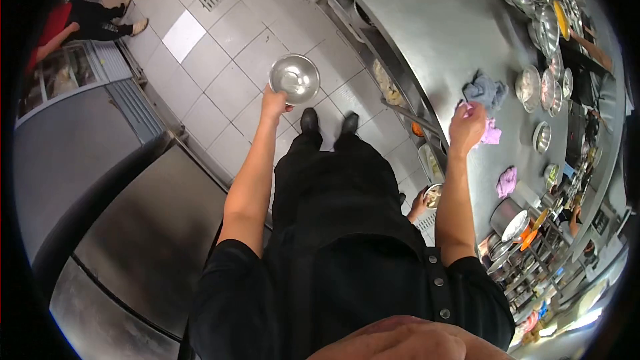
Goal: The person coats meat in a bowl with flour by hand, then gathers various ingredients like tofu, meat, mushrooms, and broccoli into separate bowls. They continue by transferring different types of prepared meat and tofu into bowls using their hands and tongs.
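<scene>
Two hands are at work, well apart. At the far left, a person in a red top [56,30] stands beyond a steel cabinet [73,107]. The left hand [273,103] pinches the rim of a metal bowl [295,80], its shiny inside facing the camera; the bowl is held over the tiled floor [247,47], left of the desk [427,20].

Further right, a co-worker's hand [419,205] holds a dish [433,196] of pale food by the desk's left edge. Trays of food sit along a shelf beneath that edge.

The right hand [468,128] is over the desk, fingers curled around a pink cloth [492,134], which shows on both sides of them. A grey cloth [487,91] lies crumpled just beside it. Another pink rag [507,181] lies apart, nearer the pot [505,216]. At the right are grouped bowls [529,88], a small basin [542,137] and a cup of green food [551,173].
</scene>
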Tool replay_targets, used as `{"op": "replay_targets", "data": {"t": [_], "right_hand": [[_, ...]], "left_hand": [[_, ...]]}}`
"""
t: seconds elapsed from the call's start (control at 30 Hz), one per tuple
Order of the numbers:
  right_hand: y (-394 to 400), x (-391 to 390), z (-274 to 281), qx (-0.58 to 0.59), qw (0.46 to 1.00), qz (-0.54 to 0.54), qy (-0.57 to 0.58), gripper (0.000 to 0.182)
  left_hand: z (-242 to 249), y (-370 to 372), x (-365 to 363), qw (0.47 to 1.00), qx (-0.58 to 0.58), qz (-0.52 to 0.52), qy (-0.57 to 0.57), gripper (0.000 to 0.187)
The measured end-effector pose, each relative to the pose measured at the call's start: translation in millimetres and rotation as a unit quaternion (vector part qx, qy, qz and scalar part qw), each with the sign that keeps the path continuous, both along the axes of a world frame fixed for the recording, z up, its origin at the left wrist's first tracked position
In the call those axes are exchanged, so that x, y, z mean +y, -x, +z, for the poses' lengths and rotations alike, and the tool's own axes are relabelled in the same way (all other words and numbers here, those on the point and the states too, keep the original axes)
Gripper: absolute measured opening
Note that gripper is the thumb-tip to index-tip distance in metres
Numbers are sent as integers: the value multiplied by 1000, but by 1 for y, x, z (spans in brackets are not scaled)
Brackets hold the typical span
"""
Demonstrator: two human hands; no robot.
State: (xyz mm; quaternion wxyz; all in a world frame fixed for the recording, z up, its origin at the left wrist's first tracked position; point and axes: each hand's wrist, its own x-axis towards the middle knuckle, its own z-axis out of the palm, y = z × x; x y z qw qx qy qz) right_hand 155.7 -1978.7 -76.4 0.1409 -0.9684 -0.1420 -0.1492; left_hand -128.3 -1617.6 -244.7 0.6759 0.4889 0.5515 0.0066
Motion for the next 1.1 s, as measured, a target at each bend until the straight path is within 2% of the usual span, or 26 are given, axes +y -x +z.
{"op": "replay_targets", "data": {"t": [0.03, 0.07, 0.1, 0.13, 0.17, 0.2, 0.27, 0.3, 0.37, 0.4, 0.47, 0.5, 0.53, 0.6, 0.7, 0.93, 1.1], "right_hand": [[19, 12, -11, 46, 998, 27, -44, 14], [37, 24, -27, 161, 982, 34, -92, 14], [52, 44, -48, 224, 962, 103, -114, 14], [62, 55, -78, 212, 954, 199, -75, 14], [65, 59, -122, 275, 931, 224, -86, 15], [62, 57, -171, 281, 928, 227, -86, 15], [49, 45, -285, 337, 930, 150, -8, 19], [42, 28, -354, 337, 930, 148, -8, 19], [16, -14, -482, 357, 929, 42, 92, 27], [2, -30, -522, 358, 928, 38, 93, 27], [-24, -55, -588, 313, 929, 11, 198, 33], [-37, -56, -611, 315, 928, 8, 199, 33], [-55, -52, -627, 387, 890, -36, 239, 36], [-85, -56, -673, 456, 841, -79, 280, 40], [-119, -48, -733, 481, 828, -180, 224, 53], [-164, 8, -787, 350, 919, -89, 157, 62], [-188, 28, -814, 256, 960, -14, 115, 71]], "left_hand": [[-9, -2, -12, 1000, 1, 11, 26, 49], [-17, -7, -22, 999, 6, 16, 34, 49], [-27, -14, -27, 998, -4, 20, 53, 49], [-41, -21, -32, 997, -14, 25, 72, 48], [-62, -26, -38, 997, -8, 29, 72, 48], [-86, -30, -46, 995, -19, 30, 94, 46], [-140, -46, -51, 992, -34, 24, 117, 45], [-165, -55, -51, 992, -34, 20, 121, 44], [-202, -75, -50, 993, -28, 7, 113, 43], [-218, -86, -48, 993, -28, 3, 116, 43], [-253, -102, -42, 995, -33, -5, 92, 42], [-274, -108, -39, 995, -31, -8, 94, 42], [-296, -112, -37, 996, -46, -8, 81, 42], [-333, -116, -32, 996, -59, -6, 71, 43], [-375, -128, -16, 993, -99, -8, 59, 47], [-447, -146, 4, 990, -127, -54, 28, 58], [-471, -170, 0, 982, -154, -112, 18, 67]]}}
